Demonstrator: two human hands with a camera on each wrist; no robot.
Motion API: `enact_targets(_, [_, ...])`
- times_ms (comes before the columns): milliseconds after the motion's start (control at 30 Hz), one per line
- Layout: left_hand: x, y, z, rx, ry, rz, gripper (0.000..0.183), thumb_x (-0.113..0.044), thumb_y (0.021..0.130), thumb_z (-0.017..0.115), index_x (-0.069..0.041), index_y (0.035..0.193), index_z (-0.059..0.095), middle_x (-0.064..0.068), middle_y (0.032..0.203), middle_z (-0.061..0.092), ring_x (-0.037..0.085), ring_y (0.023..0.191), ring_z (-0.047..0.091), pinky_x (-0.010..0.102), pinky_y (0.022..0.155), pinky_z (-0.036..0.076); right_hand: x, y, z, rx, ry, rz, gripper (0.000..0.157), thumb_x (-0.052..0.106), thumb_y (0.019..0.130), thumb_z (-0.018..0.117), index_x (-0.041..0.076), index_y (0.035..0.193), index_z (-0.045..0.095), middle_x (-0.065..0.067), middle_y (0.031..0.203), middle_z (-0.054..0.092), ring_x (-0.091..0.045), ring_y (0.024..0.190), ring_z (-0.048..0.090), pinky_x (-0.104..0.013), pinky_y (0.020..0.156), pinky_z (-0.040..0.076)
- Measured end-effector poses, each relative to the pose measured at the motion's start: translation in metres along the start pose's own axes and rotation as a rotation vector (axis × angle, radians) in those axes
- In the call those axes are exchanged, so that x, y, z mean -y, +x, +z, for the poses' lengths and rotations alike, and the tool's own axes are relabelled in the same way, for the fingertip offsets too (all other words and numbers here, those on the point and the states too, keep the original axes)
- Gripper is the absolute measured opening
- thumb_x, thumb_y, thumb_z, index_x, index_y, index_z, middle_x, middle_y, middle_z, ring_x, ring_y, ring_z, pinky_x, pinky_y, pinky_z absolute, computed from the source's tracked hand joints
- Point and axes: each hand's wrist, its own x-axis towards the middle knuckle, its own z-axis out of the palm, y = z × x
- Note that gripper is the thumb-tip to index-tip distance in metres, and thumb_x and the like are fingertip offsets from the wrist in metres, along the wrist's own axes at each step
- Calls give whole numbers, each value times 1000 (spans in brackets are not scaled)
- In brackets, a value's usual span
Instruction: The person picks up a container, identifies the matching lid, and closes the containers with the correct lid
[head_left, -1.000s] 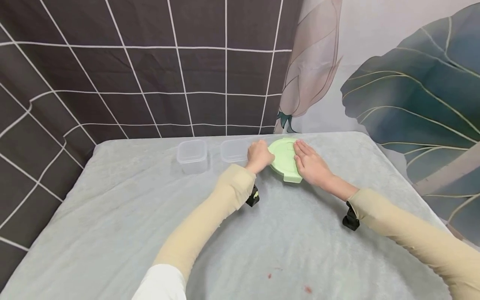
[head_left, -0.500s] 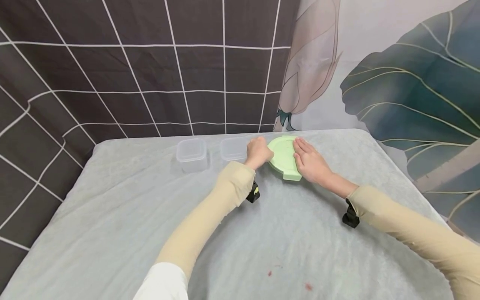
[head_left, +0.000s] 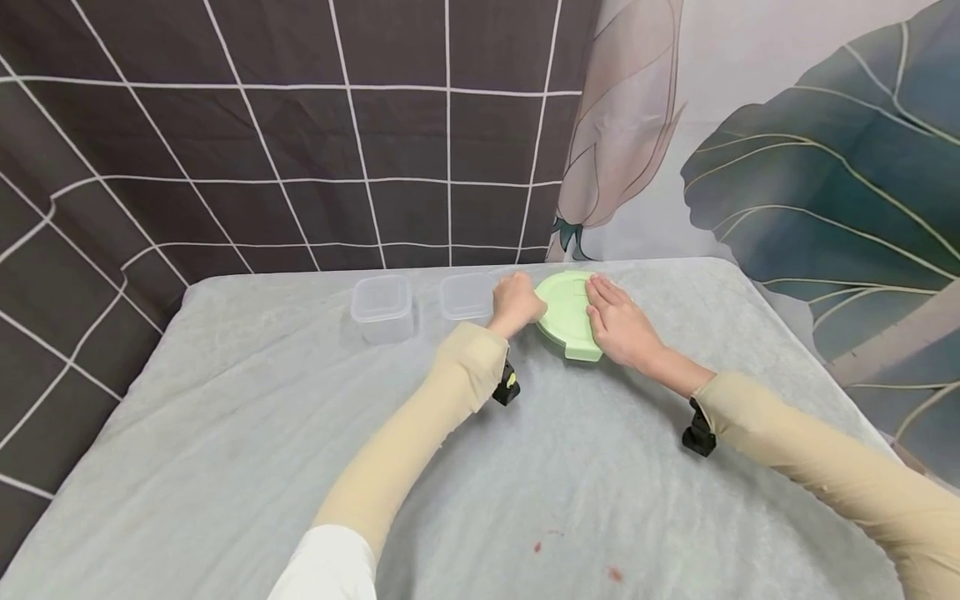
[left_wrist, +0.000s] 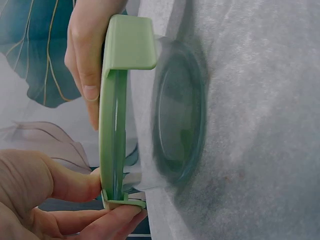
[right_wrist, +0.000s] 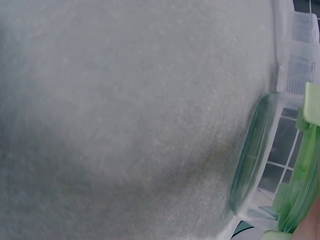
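Note:
A round glass food container [left_wrist: 180, 112] stands on the grey cloth, with a light green lid [head_left: 562, 304] on top. My left hand [head_left: 517, 304] is at the lid's left edge. In the left wrist view its thumb presses the lid's rim while its fingers curl under a side latch [left_wrist: 125, 204], pinching it. That latch sticks out from the rim; the front latch [left_wrist: 132, 42] hangs down over the edge. My right hand [head_left: 621, 325] rests on the lid's right part with fingers straight. In the right wrist view only a bit of that hand shows beside the lid.
Two clear plastic boxes stand left of the glass container near the table's back edge: a box [head_left: 382, 310] with a lid farther left, and another box [head_left: 465, 297] partly behind my left hand. A dark gridded curtain [head_left: 300, 142] hangs behind the table.
Both hands keep their places on the lid, and the containers stand where they were. Only the head view has shifted slightly.

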Motion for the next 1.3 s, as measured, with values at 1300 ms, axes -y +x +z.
enact_targets(1300, [9, -1, 12, -63, -235, 11, 38, -25, 82, 63, -14, 54, 41, -2, 56, 40, 14, 60, 42, 24, 58, 38, -23, 18, 1, 39, 112, -25, 51, 22, 96, 33, -6, 138, 28, -21, 146, 27, -34, 137, 21, -44, 115, 17])
